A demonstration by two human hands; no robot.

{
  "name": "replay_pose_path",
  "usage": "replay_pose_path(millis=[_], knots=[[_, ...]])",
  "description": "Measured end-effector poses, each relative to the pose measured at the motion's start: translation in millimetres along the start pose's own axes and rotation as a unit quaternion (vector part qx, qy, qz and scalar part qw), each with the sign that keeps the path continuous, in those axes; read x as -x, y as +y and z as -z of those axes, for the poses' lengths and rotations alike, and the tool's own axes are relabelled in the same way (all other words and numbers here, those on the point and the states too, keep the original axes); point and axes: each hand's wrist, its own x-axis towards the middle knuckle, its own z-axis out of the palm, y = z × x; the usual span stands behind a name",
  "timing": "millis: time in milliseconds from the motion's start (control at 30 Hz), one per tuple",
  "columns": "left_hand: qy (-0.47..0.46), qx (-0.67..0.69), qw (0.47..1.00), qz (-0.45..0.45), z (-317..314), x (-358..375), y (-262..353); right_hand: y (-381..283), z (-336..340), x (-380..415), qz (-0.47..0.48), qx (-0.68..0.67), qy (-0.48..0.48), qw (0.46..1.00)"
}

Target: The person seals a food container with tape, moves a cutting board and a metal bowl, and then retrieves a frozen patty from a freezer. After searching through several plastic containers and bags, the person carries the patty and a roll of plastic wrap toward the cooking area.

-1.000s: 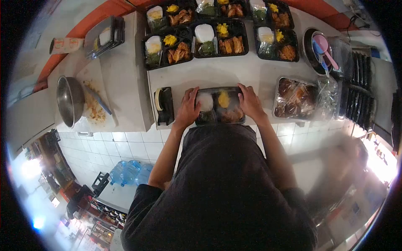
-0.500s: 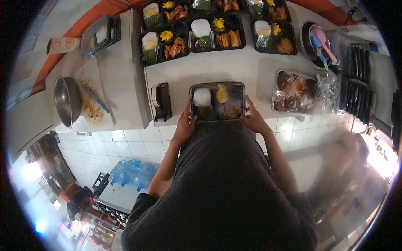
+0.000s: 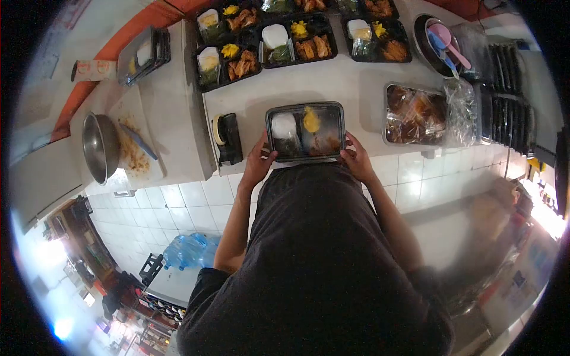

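The pale desk [image 3: 356,89] carries rows of filled meal trays [image 3: 297,40], a tape dispenser [image 3: 227,139] and a plastic-covered metal pan [image 3: 414,114].

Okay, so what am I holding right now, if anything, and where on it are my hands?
The lidded meal tray: left hand at its left edge, right hand at its right, both near the front corners.

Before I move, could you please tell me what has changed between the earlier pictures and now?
The left hand and right hand have shifted from the far corners of the covered meal box to its near corners, gripping it there. The box seems slightly farther from the person, perhaps a little raised or tilted. The tape dispenser and steel bowl look unmoved.
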Motion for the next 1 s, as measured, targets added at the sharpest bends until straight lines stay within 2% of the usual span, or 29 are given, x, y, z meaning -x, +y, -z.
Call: replay_pose_path(millis=[167,267,333,367,433,500,567,633,667,733,767,833,933,1000], knots=[[-0.018,0.076,0.997,0.011,3,-15,-9,-5,7,-11,0.004,-0.026,-0.024,0.999],[-0.046,0.107,0.993,0.023,4,-21,-6,-9,14,-16,-0.003,0.011,-0.026,1.0],[-0.024,-0.017,0.999,-0.039,6,-25,-10,-28,16,-19,-0.004,0.178,-0.023,0.984],[-0.026,-0.017,0.999,-0.039,5,-28,-9,-41,17,-22,-0.005,0.178,-0.022,0.984],[0.04,-0.037,0.988,-0.142,5,-39,14,-76,12,-27,0.034,0.221,-0.001,0.975],[0.024,-0.077,0.988,-0.129,11,-54,42,-86,14,-42,0.053,0.223,-0.016,0.973],[0.008,-0.117,0.986,-0.116,14,-73,44,-90,17,-59,0.072,0.225,-0.032,0.971],[0.031,-0.184,0.959,-0.215,13,-92,38,-91,22,-74,0.069,0.236,-0.054,0.968],[0.031,-0.183,0.96,-0.212,14,-94,33,-90,23,-79,0.067,0.237,-0.056,0.968],[-0.012,-0.107,0.985,-0.136,20,-99,45,-84,25,-91,0.098,0.252,-0.042,0.962],[-0.012,-0.107,0.985,-0.132,22,-103,43,-80,25,-97,0.095,0.251,-0.044,0.962],[-0.019,-0.072,0.99,-0.12,24,-110,38,-73,27,-108,0.153,0.263,-0.014,0.952],[-0.028,-0.057,0.995,-0.075,28,-113,45,-69,31,-118,0.103,0.239,-0.019,0.965],[-0.031,-0.067,0.994,-0.078,29,-115,40,-70,31,-125,0.102,0.252,-0.029,0.962]])
